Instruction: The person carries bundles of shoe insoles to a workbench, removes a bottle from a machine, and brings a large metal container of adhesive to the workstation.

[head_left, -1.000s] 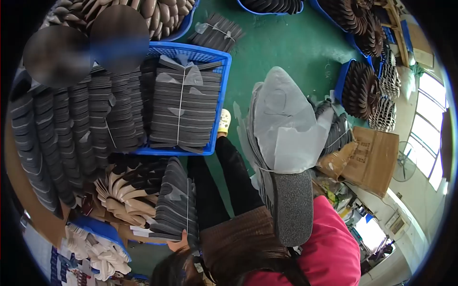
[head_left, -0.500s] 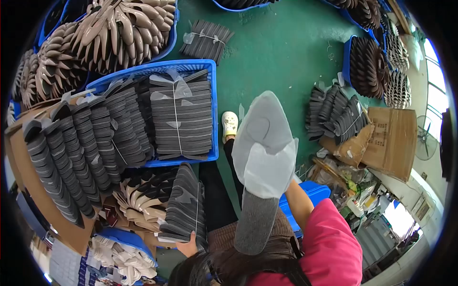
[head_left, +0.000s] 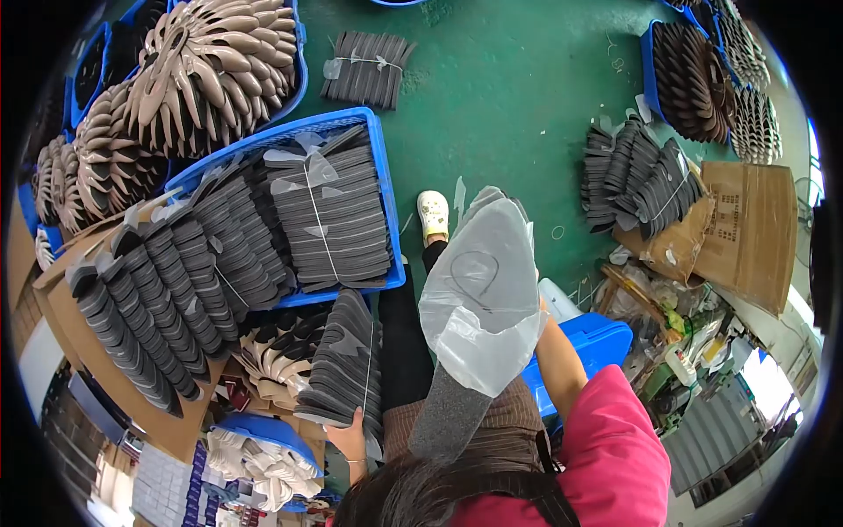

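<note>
At lower centre-left, find left hand [head_left: 350, 436] touching tied bundle [head_left: 344, 356], cannot tell finger closure; at centre, find right hand [head_left: 543, 311], mostly hidden, apparently clamped on plastic-covered stack [head_left: 479, 285].

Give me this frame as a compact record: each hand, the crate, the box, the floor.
Left hand: touching the near end of a tied grey stack
Right hand: mostly hidden behind a grey bundle topped with translucent sheeting; grip unclear
Blue crate: holds a strapped grey pile, among others
Cardboard box: right side, printed
Floor: green, with a smaller tied bundle beyond the crate
</note>
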Available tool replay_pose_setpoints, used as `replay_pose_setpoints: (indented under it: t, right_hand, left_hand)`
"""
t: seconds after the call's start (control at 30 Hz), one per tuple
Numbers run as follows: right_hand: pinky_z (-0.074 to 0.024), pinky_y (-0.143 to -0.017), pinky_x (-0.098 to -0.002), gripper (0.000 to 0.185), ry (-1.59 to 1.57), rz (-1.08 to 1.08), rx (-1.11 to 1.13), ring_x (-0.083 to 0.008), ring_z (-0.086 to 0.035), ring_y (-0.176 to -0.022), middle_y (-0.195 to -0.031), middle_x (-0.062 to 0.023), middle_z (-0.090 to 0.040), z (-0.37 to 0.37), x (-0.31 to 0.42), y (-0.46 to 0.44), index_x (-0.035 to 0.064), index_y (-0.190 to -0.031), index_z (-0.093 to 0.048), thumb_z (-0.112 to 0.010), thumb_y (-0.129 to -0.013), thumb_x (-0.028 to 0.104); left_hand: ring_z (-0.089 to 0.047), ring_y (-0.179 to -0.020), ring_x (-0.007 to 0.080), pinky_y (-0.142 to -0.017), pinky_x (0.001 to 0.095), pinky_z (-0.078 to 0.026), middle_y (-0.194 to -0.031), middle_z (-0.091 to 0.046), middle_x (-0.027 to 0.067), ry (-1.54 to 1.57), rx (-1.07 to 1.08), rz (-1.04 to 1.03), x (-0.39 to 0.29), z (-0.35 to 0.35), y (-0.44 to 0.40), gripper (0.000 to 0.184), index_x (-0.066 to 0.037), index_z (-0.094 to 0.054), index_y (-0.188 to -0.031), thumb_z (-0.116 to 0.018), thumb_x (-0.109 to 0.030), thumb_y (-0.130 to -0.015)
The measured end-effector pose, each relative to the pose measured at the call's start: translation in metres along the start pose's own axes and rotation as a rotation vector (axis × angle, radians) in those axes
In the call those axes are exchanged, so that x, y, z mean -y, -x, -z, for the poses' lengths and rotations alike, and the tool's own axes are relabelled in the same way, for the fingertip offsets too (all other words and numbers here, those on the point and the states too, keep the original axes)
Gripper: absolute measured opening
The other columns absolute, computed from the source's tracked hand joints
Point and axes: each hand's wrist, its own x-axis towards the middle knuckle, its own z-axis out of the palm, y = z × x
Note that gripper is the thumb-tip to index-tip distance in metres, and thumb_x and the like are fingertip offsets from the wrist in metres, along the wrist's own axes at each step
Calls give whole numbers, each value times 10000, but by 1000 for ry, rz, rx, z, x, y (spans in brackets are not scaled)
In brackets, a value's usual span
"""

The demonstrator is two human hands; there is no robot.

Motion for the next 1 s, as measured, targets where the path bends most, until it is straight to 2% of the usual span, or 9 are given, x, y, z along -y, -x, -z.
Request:
replay_pose_setpoints:
  t: [0.23,0.37,0.47,0.5,0.63,0.73,0.87,0.97,1.0]
  right_hand:
    - [-453,-932,-549,860,-25,4,19,-420,-594,-997,-1138,-202,-622,-11,11,7,-16,-1185,-574,-562,-351,195]
    - [-451,-936,-546,863,-4,2,7,-420,-592,-1000,-1139,-202,-622,-15,15,5,-22,-1184,-571,-558,-349,193]
    - [-449,-940,-544,865,37,14,-10,-420,-591,-1001,-1139,-202,-621,-19,19,6,-26,-1184,-569,-556,-347,192]
    - [-448,-941,-543,866,36,12,-12,-420,-590,-1002,-1139,-202,-621,-20,19,3,-27,-1184,-568,-555,-346,192]
    - [-446,-946,-540,869,68,11,-19,-420,-588,-1005,-1139,-202,-620,-25,24,3,-33,-1183,-566,-552,-344,190]
    - [-444,-950,-537,871,104,-6,-27,-420,-587,-1007,-1140,-201,-620,-31,27,-2,-37,-1183,-564,-549,-342,189]
    - [-440,-957,-533,875,151,-32,-56,-420,-582,-1012,-1139,-201,-619,-34,26,-8,-43,-1182,-559,-545,-338,187]
    - [-435,-964,-528,879,187,-37,-89,-419,-577,-1020,-1138,-201,-619,-31,24,-7,-50,-1181,-555,-541,-334,185]
    - [-434,-966,-526,880,201,-36,-102,-419,-576,-1022,-1137,-200,-619,-30,23,-6,-52,-1181,-554,-540,-333,184]
  left_hand:
    - [-560,-1045,368,-928,400,-422,-1139,-575,254,-120,37,12,-33,5,-4,703,109,-500,-1146,-836,-192,-607]
    - [-575,-1022,383,-915,396,-429,-1106,-592,259,-118,24,-64,-67,18,-4,715,108,-497,-1154,-834,-196,-601]
    - [-571,-1020,403,-904,405,-432,-1105,-590,271,-232,26,-152,-89,38,-10,721,100,-494,-1159,-832,-195,-595]
    - [-564,-1013,437,-890,417,-435,-1088,-589,292,-285,-15,-307,-93,43,-13,770,88,-465,-1187,-832,-214,-581]
    - [-552,-966,485,-850,449,-446,-1006,-587,319,-424,48,-240,-144,71,-10,867,100,-385,-1233,-823,-231,-562]
    - [-566,-920,477,-822,460,-451,-968,-596,306,-492,28,-217,-192,84,-2,903,92,-357,-1265,-817,-225,-556]
    - [-580,-822,420,-740,446,-458,-953,-605,269,-545,69,-420,-248,87,4,1035,83,-282,-1363,-807,-257,-538]
    - [-580,-805,391,-714,433,-457,-986,-600,259,-543,111,-749,-249,82,-6,1038,80,-288,-1375,-799,-260,-538]
    - [-580,-807,388,-715,431,-458,-1007,-598,257,-497,121,-690,-246,79,-6,1029,80,-299,-1368,-799,-257,-535]
